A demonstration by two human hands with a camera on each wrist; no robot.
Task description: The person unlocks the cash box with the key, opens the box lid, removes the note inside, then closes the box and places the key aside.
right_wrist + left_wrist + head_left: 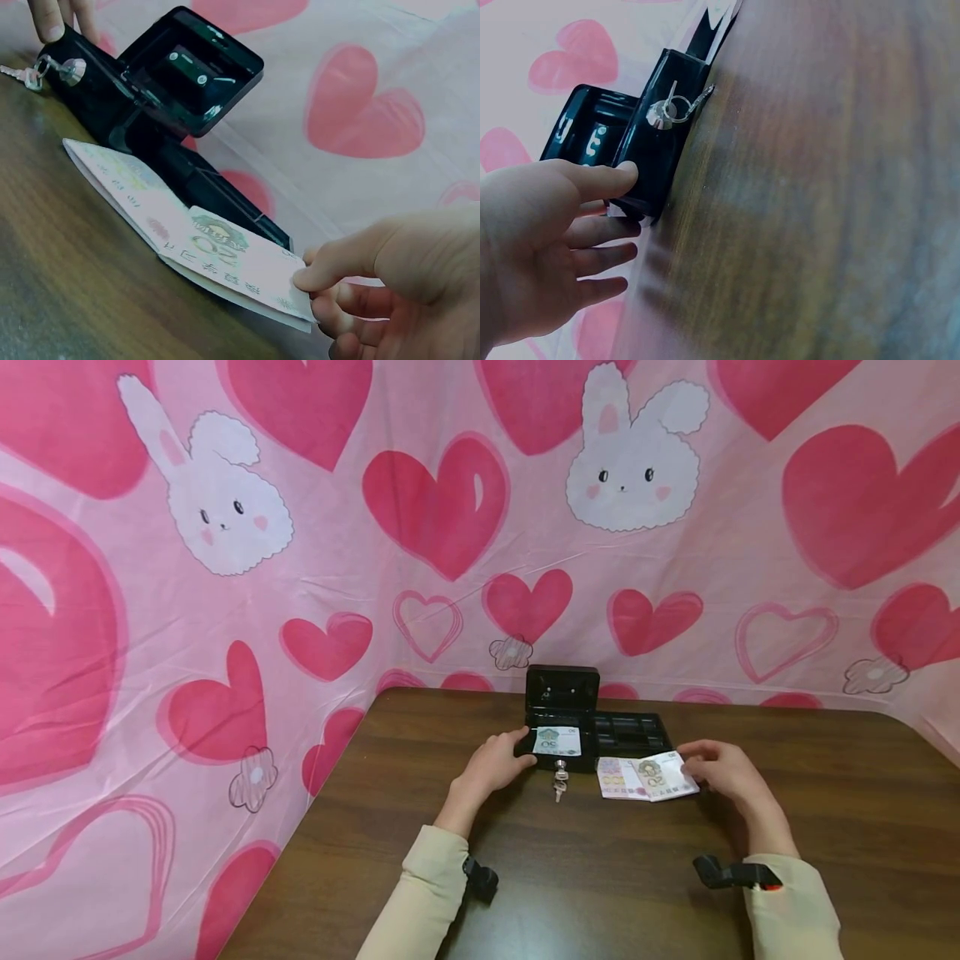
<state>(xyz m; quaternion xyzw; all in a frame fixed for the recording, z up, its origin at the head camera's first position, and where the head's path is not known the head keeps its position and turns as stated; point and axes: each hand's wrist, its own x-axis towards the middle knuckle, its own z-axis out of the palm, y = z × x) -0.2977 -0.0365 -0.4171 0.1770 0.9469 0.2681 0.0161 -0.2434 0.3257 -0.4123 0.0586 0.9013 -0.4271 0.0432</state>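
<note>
A small black cash box (562, 689) stands with its lid up at the back of the table. Green banknotes (557, 741) marked 50 lie inside it. My left hand (491, 766) holds the box's left front corner, thumb on the front face (649, 169) and fingers around the side. Keys (560, 787) hang from the lock (660, 115) at the front. My right hand (726, 770) pinches the right end of banknotes (232, 262) marked 20 between thumb and fingers. These overlap pinkish banknotes (618, 778) in front of the box.
A black compartment tray (633, 732) sits against the right side of the box. The wooden table (585, 860) meets a pink cloth (442, 510) with hearts and rabbits behind it. Black cameras (482, 881) are strapped at both wrists.
</note>
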